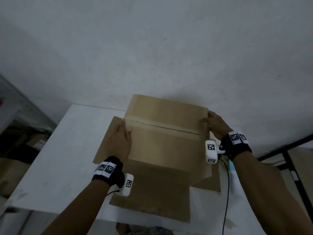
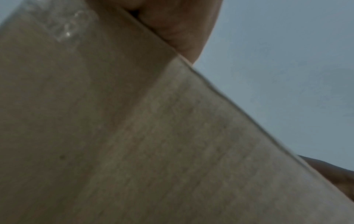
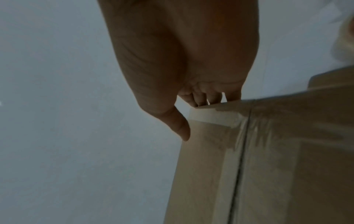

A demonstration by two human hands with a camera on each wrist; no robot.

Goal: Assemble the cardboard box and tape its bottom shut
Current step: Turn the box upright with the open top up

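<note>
A brown cardboard box (image 1: pixel 166 145) stands on the white table (image 1: pixel 67 150) with its two flaps folded flat on top. A strip of clear tape (image 1: pixel 169 128) runs along the seam between them. My left hand (image 1: pixel 126 128) lies flat against the box's left edge, fingers straight, thumb resting on the top face. My right hand (image 1: pixel 209 118) grips the right edge, thumb on top and fingers curled over the side. In the right wrist view the fingers (image 3: pixel 201 97) meet the tape end (image 3: pixel 210 118) where it wraps over the box (image 3: pixel 287 166). The left wrist view is filled by blurred cardboard (image 2: pixel 134 136).
Flat cardboard sheets (image 1: pixel 152 200) lie under and in front of the box. A grey wall rises right behind the table. A black metal frame (image 1: pixel 288 158) stands at the right, dark shelving (image 1: pixel 17 124) at the left. A black cable (image 1: pixel 227 184) hangs from my right wrist.
</note>
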